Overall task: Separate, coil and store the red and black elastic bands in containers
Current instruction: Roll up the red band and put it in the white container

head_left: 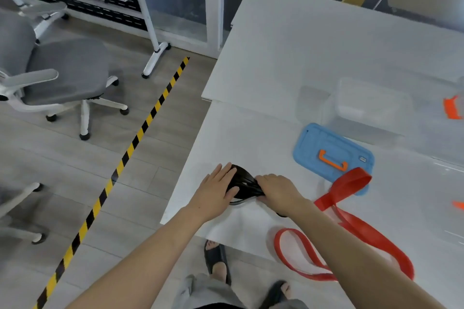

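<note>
Black band [245, 183] — in right hand [277, 189]

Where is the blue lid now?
In the head view, the blue lid lies on the table, right of centre, between the clear container and the red band.

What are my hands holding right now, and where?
The black band: the right hand grips the right end of its coil, while the left hand presses with straight fingers on the left end.
</note>
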`<state>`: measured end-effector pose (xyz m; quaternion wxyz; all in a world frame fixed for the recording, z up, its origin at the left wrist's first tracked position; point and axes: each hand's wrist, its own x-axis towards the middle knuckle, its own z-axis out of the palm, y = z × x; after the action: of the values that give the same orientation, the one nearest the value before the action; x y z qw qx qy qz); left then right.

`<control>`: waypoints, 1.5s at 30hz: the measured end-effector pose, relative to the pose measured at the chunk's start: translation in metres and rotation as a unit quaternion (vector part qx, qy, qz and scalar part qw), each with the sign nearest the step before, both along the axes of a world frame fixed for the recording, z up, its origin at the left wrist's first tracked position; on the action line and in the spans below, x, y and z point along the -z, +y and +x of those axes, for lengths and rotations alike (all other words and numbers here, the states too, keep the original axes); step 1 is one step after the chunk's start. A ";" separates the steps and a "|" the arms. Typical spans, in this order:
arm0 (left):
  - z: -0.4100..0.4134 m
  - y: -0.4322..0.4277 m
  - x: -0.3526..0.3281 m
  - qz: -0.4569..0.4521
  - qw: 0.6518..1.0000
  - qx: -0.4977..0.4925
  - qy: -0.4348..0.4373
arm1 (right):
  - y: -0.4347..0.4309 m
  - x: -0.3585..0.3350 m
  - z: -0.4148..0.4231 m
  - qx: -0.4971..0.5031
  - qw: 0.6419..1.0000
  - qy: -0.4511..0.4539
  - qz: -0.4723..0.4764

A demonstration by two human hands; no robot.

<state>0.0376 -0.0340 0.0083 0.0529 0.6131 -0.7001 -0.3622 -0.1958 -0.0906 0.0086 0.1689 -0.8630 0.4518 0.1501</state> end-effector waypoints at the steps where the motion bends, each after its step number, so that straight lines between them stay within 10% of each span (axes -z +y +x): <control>1: -0.010 -0.001 -0.009 -0.022 1.000 0.009 0.005 | 0.007 -0.014 -0.012 0.024 1.000 -0.017 0.005; 24: -0.472 0.165 -0.085 -0.158 0.948 0.264 -0.077 | 0.329 -0.112 -0.464 0.449 0.891 -0.064 -0.025; 45: -0.685 0.093 -0.056 -0.074 0.928 0.343 -0.127 | 0.259 -0.059 -0.695 0.432 0.901 -0.028 0.008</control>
<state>-0.6477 0.0593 0.0646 -0.1188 0.3705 -0.8933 -0.2250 -0.8903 0.1680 0.0676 0.2368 -0.5853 0.7743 0.0424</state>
